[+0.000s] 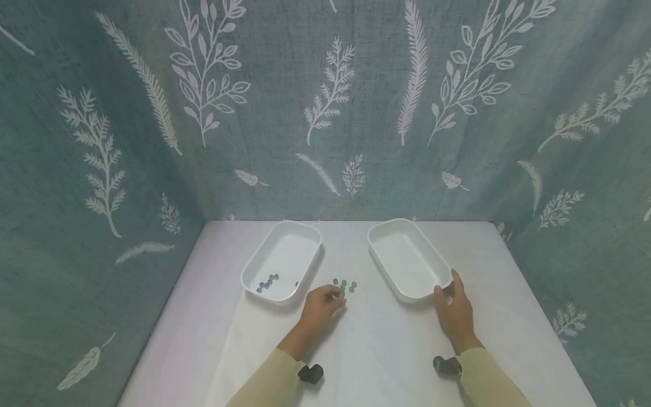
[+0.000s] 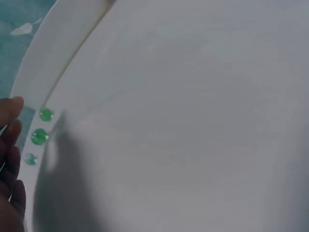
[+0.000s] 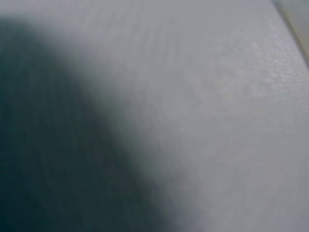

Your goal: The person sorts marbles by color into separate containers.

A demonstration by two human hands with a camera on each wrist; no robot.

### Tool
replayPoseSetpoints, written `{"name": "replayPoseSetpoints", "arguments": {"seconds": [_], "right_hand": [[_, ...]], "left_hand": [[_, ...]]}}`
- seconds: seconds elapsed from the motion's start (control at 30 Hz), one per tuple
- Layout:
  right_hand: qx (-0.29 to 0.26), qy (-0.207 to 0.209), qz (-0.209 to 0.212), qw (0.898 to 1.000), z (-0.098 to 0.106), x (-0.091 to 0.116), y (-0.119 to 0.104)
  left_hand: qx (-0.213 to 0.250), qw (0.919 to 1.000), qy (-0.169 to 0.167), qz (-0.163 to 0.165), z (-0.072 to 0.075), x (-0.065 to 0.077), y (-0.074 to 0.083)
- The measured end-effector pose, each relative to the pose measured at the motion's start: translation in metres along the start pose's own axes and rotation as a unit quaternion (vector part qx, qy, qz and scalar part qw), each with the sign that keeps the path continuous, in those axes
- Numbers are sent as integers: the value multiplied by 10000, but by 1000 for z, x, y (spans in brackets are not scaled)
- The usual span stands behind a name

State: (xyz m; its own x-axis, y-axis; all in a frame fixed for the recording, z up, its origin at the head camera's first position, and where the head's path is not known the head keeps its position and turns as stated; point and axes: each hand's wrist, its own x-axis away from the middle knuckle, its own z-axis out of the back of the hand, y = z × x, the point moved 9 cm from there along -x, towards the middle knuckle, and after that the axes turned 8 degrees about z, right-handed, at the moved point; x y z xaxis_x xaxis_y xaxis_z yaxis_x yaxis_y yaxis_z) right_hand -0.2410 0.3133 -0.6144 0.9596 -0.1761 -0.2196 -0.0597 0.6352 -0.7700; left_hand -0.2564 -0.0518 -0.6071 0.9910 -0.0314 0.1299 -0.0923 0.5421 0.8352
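Observation:
My left hand (image 1: 319, 308) hovers low over the table at the near edge of a small group of green glass marbles (image 1: 353, 287). Its bent fingers and thumb stand apart, with one green marble right at the fingertips. In the left wrist view the fingers (image 2: 13, 157) show at the left edge, beside three green marbles (image 2: 39, 137). On the right, my right hand (image 1: 456, 314) holds the near right corner of a white tray (image 1: 377, 261), thumb on the near side and fingers along the right rim. The right wrist view shows only blurred white surface and a dark shape.
Another white tray (image 1: 245, 275), on the left, holds several dark blue marbles (image 1: 267, 284) at its near end. Both trays stand on a white-covered table (image 1: 386, 356). Patterned green cloth (image 1: 277, 113) walls the table at the back and both sides.

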Motion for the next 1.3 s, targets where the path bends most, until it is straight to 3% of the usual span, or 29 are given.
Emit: {"name": "replayPoseSetpoints", "arguments": {"seconds": [0.33, 0.6, 0.83, 1.03, 1.3], "right_hand": [[-71, 26, -37, 10000, 0, 0, 3], [-84, -5, -134, 9999, -3, 0, 8], [-55, 46, -108, 9999, -3, 1, 7], [-32, 57, -203, 9998, 0, 2, 10], [-125, 41, -190, 9997, -4, 3, 9]], "left_hand": [[-273, 9976, 23, -635, 5, -36, 46], [-559, 9944, -20, -892, 1, -56, 69], [-468, 9954, -78, -832, 0, -69, 82], [-360, 9945, -79, -980, -5, -81, 95], [-522, 9939, 7, -973, -13, -99, 100]]}}
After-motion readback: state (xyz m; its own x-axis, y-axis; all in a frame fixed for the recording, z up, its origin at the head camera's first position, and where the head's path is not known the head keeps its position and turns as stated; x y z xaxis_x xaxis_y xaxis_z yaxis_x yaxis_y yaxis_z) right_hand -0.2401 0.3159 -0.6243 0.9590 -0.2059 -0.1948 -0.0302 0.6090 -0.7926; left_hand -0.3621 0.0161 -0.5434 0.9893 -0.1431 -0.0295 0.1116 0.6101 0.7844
